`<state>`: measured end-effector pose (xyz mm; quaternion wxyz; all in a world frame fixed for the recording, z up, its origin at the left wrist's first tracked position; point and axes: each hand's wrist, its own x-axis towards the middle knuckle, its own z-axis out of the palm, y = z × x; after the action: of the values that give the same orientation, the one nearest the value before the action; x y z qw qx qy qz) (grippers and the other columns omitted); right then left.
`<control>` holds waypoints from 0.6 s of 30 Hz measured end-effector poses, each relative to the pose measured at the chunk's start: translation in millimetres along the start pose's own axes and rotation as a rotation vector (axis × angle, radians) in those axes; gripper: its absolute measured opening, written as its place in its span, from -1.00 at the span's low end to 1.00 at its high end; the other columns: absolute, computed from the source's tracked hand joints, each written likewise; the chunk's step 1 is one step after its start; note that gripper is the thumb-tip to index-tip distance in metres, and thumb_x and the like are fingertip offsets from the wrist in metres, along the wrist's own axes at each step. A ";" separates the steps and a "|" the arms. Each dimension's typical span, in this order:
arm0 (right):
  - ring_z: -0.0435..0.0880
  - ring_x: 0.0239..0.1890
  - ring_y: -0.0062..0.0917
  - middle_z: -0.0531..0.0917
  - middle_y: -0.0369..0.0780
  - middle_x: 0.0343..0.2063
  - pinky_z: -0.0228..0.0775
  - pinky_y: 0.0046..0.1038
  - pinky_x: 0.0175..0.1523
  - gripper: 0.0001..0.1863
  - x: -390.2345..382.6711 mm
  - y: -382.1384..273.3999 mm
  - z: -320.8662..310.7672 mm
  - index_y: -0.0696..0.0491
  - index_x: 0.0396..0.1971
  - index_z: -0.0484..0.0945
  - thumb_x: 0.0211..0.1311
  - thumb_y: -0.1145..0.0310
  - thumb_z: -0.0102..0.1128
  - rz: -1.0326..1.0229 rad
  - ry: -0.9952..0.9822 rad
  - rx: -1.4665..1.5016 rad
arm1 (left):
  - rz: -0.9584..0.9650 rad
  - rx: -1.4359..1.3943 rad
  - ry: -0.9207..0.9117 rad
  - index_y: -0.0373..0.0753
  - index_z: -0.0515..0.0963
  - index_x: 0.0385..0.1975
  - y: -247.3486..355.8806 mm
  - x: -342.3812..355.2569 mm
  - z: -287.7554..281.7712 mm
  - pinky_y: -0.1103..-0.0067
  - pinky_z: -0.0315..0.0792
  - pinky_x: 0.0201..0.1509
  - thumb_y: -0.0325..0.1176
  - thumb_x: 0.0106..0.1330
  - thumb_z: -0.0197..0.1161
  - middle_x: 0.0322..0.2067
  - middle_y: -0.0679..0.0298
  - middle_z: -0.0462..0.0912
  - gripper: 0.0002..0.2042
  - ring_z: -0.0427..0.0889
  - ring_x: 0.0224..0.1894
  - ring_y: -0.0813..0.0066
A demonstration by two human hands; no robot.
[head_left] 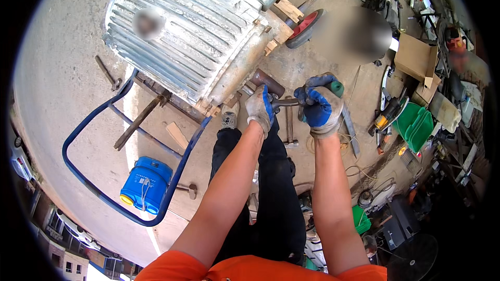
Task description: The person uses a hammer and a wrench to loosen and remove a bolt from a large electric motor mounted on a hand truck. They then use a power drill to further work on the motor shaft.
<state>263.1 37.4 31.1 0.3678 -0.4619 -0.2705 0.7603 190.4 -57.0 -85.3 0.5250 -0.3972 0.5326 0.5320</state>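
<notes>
My left hand (260, 107), in a white and blue work glove, is closed around one end of a dark metal bar (287, 102). The bar runs across to my right hand (322, 109), gloved the same way and closed around its other side. A green rounded end (337, 89) shows beside the right fingers; whether it belongs to the bar, I cannot tell. Just beyond my left hand is a brown metal cylinder (269, 83), near the end of a large, silver-painted, ribbed electric motor (182, 31). The gloves hide the gripped parts.
The motor rests on wood blocks over a blue tube-framed cart (78, 171). A blue jug (147, 184) stands inside its handle. Hammers (290, 125) lie on the floor near my feet. Tools, a cardboard box (416, 57) and a green bin (414, 127) crowd the right.
</notes>
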 end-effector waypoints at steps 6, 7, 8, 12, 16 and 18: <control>0.44 -0.63 -0.53 0.45 -0.23 -0.64 0.46 -0.36 -0.30 -0.94 28.5 3.2 -22.2 0.19 -0.41 0.43 0.08 0.58 0.08 0.044 -0.071 0.025 | -0.200 -0.104 -0.433 -0.12 0.43 -0.53 10.7 0.5 -16.9 0.65 0.22 -0.79 -0.06 0.31 0.18 -0.55 0.30 0.53 -0.70 0.54 -0.60 0.42; 0.44 -0.63 -0.52 0.44 -0.23 -0.64 0.47 -0.35 -0.30 -0.94 29.2 3.0 -19.7 0.19 -0.40 0.43 0.09 0.57 0.07 0.081 -0.010 0.041 | -0.197 -0.102 -0.451 -0.13 0.41 -0.54 11.1 1.9 -19.9 0.70 0.21 -0.78 -0.03 0.31 0.18 -0.53 0.27 0.54 -0.67 0.55 -0.60 0.40; 0.44 -0.63 -0.51 0.44 -0.23 -0.65 0.47 -0.33 -0.30 -0.94 27.1 3.1 -15.8 0.18 -0.39 0.43 0.09 0.57 0.07 0.047 0.059 0.077 | -0.147 -0.043 -0.416 -0.12 0.41 -0.54 10.2 2.7 -21.4 0.69 0.23 -0.77 -0.03 0.31 0.17 -0.54 0.27 0.54 -0.68 0.55 -0.60 0.40; 0.47 -0.56 -0.43 0.47 -0.18 -0.60 0.40 -0.26 -0.19 -0.85 -14.5 3.3 6.2 0.16 -0.38 0.45 -0.02 0.61 0.04 -0.115 -0.032 -0.054 | -0.066 0.064 -0.287 -0.09 0.43 -0.58 9.5 6.0 -20.2 0.56 0.34 -0.68 -0.06 0.33 0.16 -0.60 0.33 0.48 -0.69 0.49 -0.63 0.45; 0.61 -0.35 -0.35 0.59 -0.14 -0.44 0.32 -0.13 0.17 -0.78 -64.0 7.5 18.9 0.13 -0.41 0.49 -0.18 0.61 0.16 -0.258 -0.132 -0.514 | -0.044 -0.127 -0.322 -0.08 0.41 -0.60 8.2 10.8 -11.9 0.58 0.32 -0.57 -0.11 0.36 0.13 -0.68 0.39 0.33 -0.70 0.34 -0.66 0.53; 0.63 -0.28 -0.28 0.60 -0.15 -0.45 0.30 -0.08 0.17 -0.70 -78.9 12.2 21.3 0.06 -0.40 0.55 -0.29 0.60 0.26 -0.406 -0.449 -0.810 | -0.028 -0.158 -0.406 -0.07 0.37 -0.62 4.0 12.7 -13.2 0.59 0.33 -0.56 -0.12 0.37 0.12 -0.68 0.39 0.32 -0.69 0.37 -0.66 0.53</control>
<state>264.1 -35.0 70.8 0.2325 -0.3308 -0.7005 0.5880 183.0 -67.8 -98.7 0.5959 -0.3293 0.3671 0.6338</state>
